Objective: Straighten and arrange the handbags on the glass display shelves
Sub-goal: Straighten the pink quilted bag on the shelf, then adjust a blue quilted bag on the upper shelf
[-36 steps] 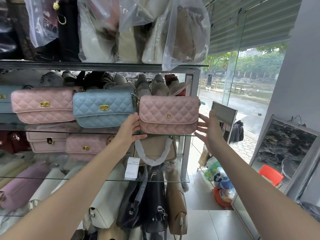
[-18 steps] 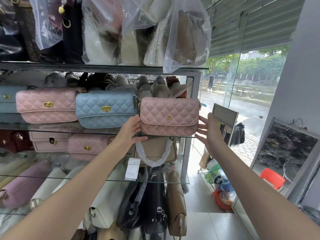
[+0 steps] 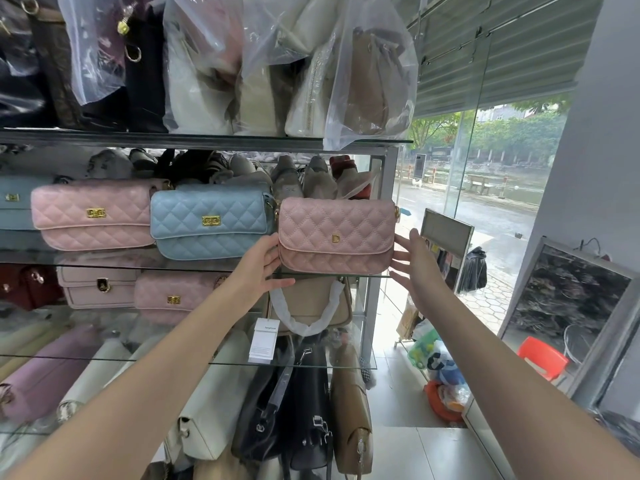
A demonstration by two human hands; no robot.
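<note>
Flanking pink handbag (image 3: 336, 237): left hand (image 3: 262, 270), right hand (image 3: 417, 268) (straight fingers touching ends).

Middle shelf (image 3: 367, 276): two pink quilted bags (image 3: 91, 216) (image 3: 336, 237), two blue quilted bags (image 3: 207, 220) (image 3: 14, 202); two hands (image 3: 263, 268) (image 3: 417, 268); one white tag (image 3: 265, 341)

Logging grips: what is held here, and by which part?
Nothing is gripped: open left hand and right hand flank the pink quilted handbag at its two ends.

A red stool (image 3: 542, 358), a leaning framed panel (image 3: 568, 306) and filled plastic bags (image 3: 434, 362) sit at the right.
</note>
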